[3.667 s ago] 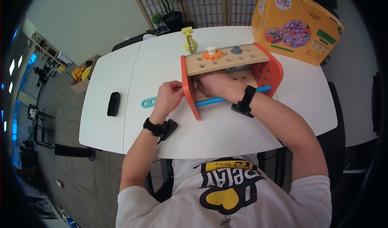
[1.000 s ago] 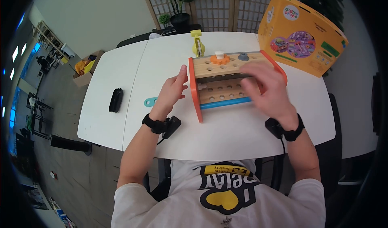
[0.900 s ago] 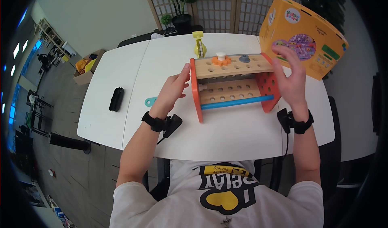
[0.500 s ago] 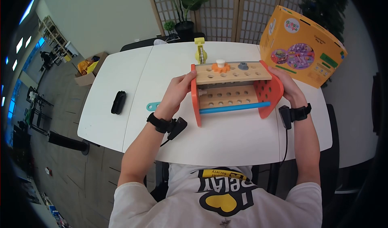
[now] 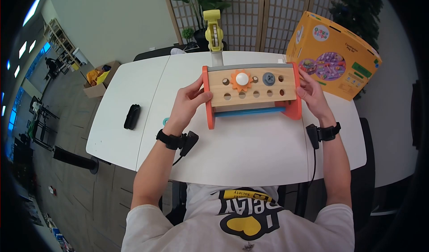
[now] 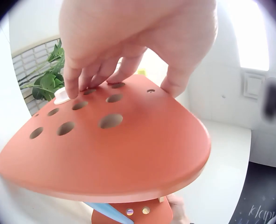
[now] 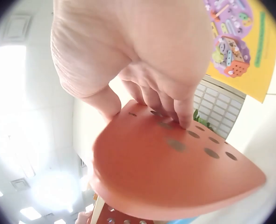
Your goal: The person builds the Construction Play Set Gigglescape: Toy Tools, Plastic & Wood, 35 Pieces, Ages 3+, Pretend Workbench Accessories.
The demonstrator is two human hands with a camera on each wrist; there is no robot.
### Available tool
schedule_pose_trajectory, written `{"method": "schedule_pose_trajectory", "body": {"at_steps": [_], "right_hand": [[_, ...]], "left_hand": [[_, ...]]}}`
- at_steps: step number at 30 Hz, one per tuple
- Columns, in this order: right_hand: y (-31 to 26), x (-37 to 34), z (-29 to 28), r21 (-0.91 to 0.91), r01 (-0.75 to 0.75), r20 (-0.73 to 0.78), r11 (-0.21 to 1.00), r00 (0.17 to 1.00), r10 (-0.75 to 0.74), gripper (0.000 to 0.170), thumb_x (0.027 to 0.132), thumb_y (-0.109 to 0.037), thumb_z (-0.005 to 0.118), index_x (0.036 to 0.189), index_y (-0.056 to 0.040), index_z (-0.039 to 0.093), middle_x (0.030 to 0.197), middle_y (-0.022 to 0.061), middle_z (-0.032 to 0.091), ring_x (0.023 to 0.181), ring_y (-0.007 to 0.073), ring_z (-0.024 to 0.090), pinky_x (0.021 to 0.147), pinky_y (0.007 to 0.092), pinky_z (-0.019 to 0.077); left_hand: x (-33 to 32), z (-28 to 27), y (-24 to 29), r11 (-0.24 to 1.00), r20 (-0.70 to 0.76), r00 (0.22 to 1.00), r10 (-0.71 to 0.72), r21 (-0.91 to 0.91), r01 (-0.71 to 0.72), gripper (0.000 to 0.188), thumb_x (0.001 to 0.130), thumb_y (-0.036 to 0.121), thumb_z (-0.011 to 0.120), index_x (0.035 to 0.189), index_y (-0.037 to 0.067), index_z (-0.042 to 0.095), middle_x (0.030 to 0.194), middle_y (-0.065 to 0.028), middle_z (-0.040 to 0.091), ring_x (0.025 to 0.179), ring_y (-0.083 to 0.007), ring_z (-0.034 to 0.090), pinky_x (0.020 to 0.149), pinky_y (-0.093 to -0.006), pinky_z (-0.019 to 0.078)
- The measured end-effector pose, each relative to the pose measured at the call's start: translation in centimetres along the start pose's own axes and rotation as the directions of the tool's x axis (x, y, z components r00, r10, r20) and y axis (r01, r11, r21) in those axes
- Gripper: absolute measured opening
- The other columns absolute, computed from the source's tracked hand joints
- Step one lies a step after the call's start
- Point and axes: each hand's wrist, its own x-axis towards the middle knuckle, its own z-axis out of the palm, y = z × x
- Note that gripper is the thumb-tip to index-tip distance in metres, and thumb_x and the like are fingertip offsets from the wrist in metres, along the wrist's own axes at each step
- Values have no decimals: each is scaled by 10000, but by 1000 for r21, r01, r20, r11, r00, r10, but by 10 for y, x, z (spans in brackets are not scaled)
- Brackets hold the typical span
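Both hands hold the toy workbench by its red side panels, its wooden top [image 5: 263, 98] tilted toward the head camera. My left hand [image 5: 185, 107] grips the left panel [image 5: 208, 113], with the thumb at its front edge; in the left wrist view the fingers lie over the holed red panel [image 6: 142, 154]. My right hand [image 5: 316, 101] grips the right panel, and the right wrist view shows its fingers on that panel [image 7: 170, 172]. On the top are an orange gear [image 5: 235, 83] with a white knob [image 5: 242, 79] and a grey piece [image 5: 268, 79]. A blue bar [image 5: 250, 112] spans the lower front.
A yellow-green piece [image 5: 214, 34] rises behind the workbench. The yellow box [image 5: 333, 58] stands at the back right of the white table [image 5: 250, 162]. On the left lie a black case [image 5: 132, 116] and a partly hidden teal piece [image 5: 166, 121].
My right hand has come out of the workbench and moved to the right panel. Both hands now grip the panels, and the workbench has tipped so its top faces the camera.
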Motion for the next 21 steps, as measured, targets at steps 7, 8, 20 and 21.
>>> {"method": "schedule_pose_trajectory", "body": {"at_steps": [7, 8, 20, 21], "right_hand": [[0, -6, 16, 75, -44, -24, 996, 999, 45, 963, 813, -57, 837, 1609, -46, 296, 1422, 175, 612, 1292, 219, 606, 1098, 373, 494], [0, -8, 18, 70, -54, -25, 996, 998, 56, 974, 794, -22, 840, 1607, -51, 304, 1413, 169, 621, 1286, 216, 610, 1098, 369, 496], [19, -15, 10, -89, -97, -73, 991, 993, 90, 881, 819, 24, 799, 1579, -55, 360, 1401, 147, 631, 1281, 201, 603, 1129, 376, 456], [19, -15, 7, -105, -90, -83, 990, 993, 81, 854, 833, 3, 795, 1572, -49, 369, 1421, 150, 611, 1299, 206, 587, 1131, 381, 452]], "left_hand": [[-7, -1, -11, 997, 50, 996, 67, 22, -69, 786, 824, -89, 690, 1552, 84, 449, 1648, -97, 371, 1515, -234, 358, 1241, -409, 343], [-8, -2, -12, 997, 59, 996, 66, 45, -69, 800, 814, -109, 682, 1552, 96, 452, 1666, -93, 339, 1536, -238, 323, 1246, -415, 339], [-17, -30, -12, 982, 96, 995, -33, 189, 14, 639, 849, -30, 671, 1471, 75, 564, 1580, -111, 482, 1453, -252, 461, 1198, -402, 400], [-16, -41, -10, 927, 77, 994, -82, 373, 48, 599, 850, 10, 700, 1436, 61, 589, 1556, -113, 506, 1421, -256, 490, 1180, -399, 413]]}}
